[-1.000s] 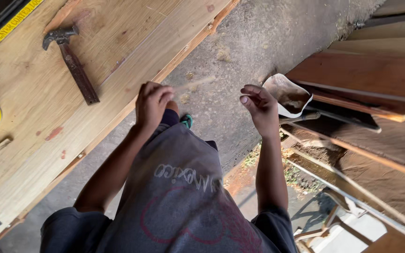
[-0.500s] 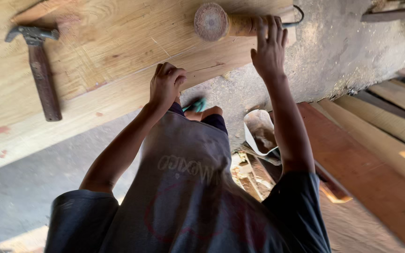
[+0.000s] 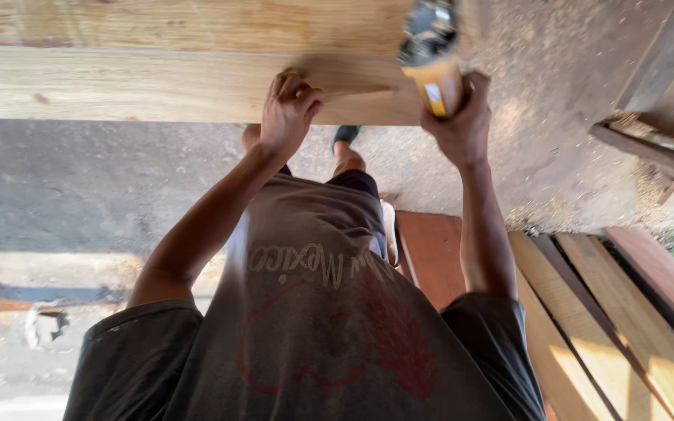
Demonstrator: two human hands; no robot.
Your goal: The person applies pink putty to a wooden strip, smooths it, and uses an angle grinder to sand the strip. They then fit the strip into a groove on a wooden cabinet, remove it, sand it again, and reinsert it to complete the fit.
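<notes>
A wide pale wooden plank (image 3: pixel 157 70) runs across the top of the view. My left hand (image 3: pixel 290 109) rests on its near edge with the fingers curled into a loose fist; I see nothing in it. My right hand (image 3: pixel 458 125) is wrapped around the yellow body of a power tool (image 3: pixel 434 74), whose dark head points away from me over the plank. The tool is blurred. My grey printed shirt (image 3: pixel 313 327) fills the lower middle of the view.
Several long boards (image 3: pixel 618 327) lie stacked on the ground at the lower right, with a reddish one (image 3: pixel 431 249) beside my leg. A wooden frame (image 3: pixel 665 148) stands at the upper right. Sawdust covers the concrete floor (image 3: pixel 555 156). My feet (image 3: pixel 345 136) show under the plank.
My right hand, which was reaching over the tool's handle, has closed around its yellow body. The view has swung, so the hammer on the plank is out of sight.
</notes>
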